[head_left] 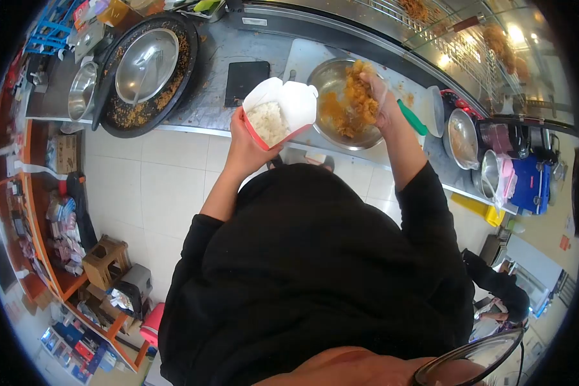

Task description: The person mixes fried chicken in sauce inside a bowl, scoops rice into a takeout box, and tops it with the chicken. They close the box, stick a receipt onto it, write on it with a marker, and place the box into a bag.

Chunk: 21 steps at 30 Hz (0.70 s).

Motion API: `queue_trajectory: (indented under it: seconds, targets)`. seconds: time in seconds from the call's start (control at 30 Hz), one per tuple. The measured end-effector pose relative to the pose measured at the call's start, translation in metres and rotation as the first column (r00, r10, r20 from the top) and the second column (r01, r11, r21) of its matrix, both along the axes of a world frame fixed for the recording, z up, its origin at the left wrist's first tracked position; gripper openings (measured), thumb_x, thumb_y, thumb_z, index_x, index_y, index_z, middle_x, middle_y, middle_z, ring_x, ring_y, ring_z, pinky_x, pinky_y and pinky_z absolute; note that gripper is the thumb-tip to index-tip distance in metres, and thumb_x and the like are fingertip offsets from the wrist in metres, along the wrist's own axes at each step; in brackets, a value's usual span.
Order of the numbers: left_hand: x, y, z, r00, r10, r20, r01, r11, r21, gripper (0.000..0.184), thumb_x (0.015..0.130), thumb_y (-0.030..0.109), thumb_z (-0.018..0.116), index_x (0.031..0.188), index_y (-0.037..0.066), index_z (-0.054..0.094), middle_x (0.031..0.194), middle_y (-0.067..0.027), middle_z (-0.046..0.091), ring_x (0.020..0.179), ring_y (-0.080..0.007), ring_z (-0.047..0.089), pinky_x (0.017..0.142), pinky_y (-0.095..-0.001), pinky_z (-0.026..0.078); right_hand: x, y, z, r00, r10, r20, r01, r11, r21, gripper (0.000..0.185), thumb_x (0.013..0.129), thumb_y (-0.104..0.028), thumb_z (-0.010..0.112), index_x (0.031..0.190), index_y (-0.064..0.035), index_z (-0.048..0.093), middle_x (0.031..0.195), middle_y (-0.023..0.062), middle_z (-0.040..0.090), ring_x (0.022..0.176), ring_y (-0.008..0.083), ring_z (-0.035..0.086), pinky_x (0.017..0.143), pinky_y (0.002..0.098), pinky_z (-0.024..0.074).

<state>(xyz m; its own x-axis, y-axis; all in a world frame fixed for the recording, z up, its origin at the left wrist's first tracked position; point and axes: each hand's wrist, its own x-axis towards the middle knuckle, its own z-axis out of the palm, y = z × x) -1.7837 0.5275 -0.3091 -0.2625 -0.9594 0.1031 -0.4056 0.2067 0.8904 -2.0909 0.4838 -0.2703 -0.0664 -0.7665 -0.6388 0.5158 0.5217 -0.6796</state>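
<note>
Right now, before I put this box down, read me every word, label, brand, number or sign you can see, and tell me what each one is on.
I can't read any text for certain.
White label on the steel ledge behind the counter: too small to read.
Small red notice on the right-hand wall: too small.
Cardboard box on the left shelving: blurred marks.
Food box in your left hand: no print visible.

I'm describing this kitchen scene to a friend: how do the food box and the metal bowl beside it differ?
The box is white and red with flaps; the bowl is round, shiny metal. The box is held up in the left hand, while the bowl sits at the counter. The box holds white rice; the bowl holds orange-brown crumbs. Both are open.
</note>
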Motion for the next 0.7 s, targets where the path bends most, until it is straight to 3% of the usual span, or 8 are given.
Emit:
queue_trajectory:
  seconds: [0.2,0.3,0.43,0.5,0.53,0.6,0.63,0.7]
  targets:
    - [-0.001,0.0,-0.007,1.0,0.01,0.013,-0.01,1.0,-0.01,0.107,0.055,0.023,0.09,0.133,-0.007,0.023,0.127,-0.0243,0.037,0.12,-0.0381,0.04,0.101,-0.0434,0.037,0.027,0.002,0.055,0.99,-0.059,0.126,0.089,0.964,-0.252,0.03,0.089,-0.024,0.059,0.112,-0.0062,0.057,0.094,0.0078,0.064,0.073,0.02,0.064,0.054,0.0327,0.0537]
    - [-0.004,0.002,-0.009,0.999,0.006,0.033,-0.005,1.0,-0.022,0.104,0.057,0.016,0.089,0.132,-0.005,0.019,0.127,-0.0198,0.038,0.121,-0.0309,0.042,0.103,-0.0396,0.037,0.077,0.002,0.089,0.975,-0.208,-0.074,0.178,0.939,-0.295,0.028,0.088,-0.026,0.061,0.107,-0.0057,0.056,0.091,0.0066,0.063,0.076,0.0191,0.063,0.066,0.0323,0.0535]
    - [-0.008,0.003,-0.012,0.999,0.002,0.034,0.001,0.996,-0.092,0.103,0.059,0.013,0.088,0.132,-0.003,0.018,0.128,-0.0177,0.038,0.122,-0.0271,0.044,0.103,-0.0374,0.038,0.126,0.01,0.06,0.902,-0.213,-0.377,-0.015,0.854,-0.52,0.028,0.084,-0.016,0.065,0.109,-0.0063,0.055,0.099,0.0064,0.06,0.087,0.0201,0.061,0.077,0.0338,0.0498]
    - [-0.011,0.005,-0.017,0.994,0.012,-0.105,-0.018,0.998,-0.059,0.102,0.059,0.013,0.088,0.132,-0.003,0.017,0.128,-0.018,0.038,0.122,-0.0273,0.045,0.103,-0.0376,0.038,0.143,0.023,0.051,0.901,-0.186,-0.393,-0.136,0.738,-0.661,0.034,0.08,-0.01,0.068,0.111,-0.0067,0.054,0.106,0.0089,0.059,0.095,0.0237,0.059,0.083,0.036,0.0474]
    - [-0.012,0.005,-0.02,0.985,0.02,-0.174,-0.027,0.999,-0.041,0.102,0.06,0.013,0.087,0.132,-0.003,0.017,0.129,-0.0182,0.037,0.122,-0.0273,0.045,0.103,-0.0377,0.038,0.142,0.025,0.049,0.807,-0.196,-0.557,-0.33,0.633,-0.701,0.038,0.077,-0.008,0.069,0.112,-0.0067,0.054,0.108,0.0105,0.057,0.097,0.0263,0.058,0.085,0.0374,0.0465]
    - [-0.01,0.003,-0.028,0.991,0.024,-0.131,-0.037,0.994,-0.102,0.105,0.058,0.024,0.09,0.131,-0.005,0.02,0.126,-0.02,0.038,0.119,-0.0298,0.045,0.101,-0.0392,0.038,0.13,0.029,0.048,0.537,-0.296,-0.79,-0.69,0.386,-0.613,0.047,0.07,-0.003,0.072,0.114,-0.0066,0.054,0.114,0.0138,0.055,0.102,0.0313,0.055,0.088,0.0402,0.0447]
    - [-0.008,0.002,-0.032,0.994,0.026,-0.11,-0.041,0.991,-0.131,0.107,0.056,0.029,0.091,0.13,-0.006,0.022,0.125,-0.0209,0.038,0.118,-0.0311,0.045,0.1,-0.0399,0.039,0.127,0.03,0.045,0.547,-0.276,-0.791,-0.73,0.305,-0.611,0.051,0.069,-0.007,0.073,0.116,-0.0074,0.055,0.117,0.0174,0.052,0.108,0.0367,0.051,0.093,0.0421,0.0421]
    - [-0.01,0.004,-0.035,0.985,0.044,-0.164,-0.062,0.993,-0.103,0.107,0.056,0.029,0.091,0.13,-0.006,0.022,0.125,-0.0209,0.038,0.118,-0.0308,0.045,0.1,-0.0397,0.038,0.125,0.035,0.051,0.471,-0.204,-0.858,-0.797,0.318,-0.513,0.048,0.071,-0.008,0.072,0.116,-0.0074,0.056,0.118,0.0169,0.053,0.109,0.0365,0.052,0.095,0.0425,0.0419]
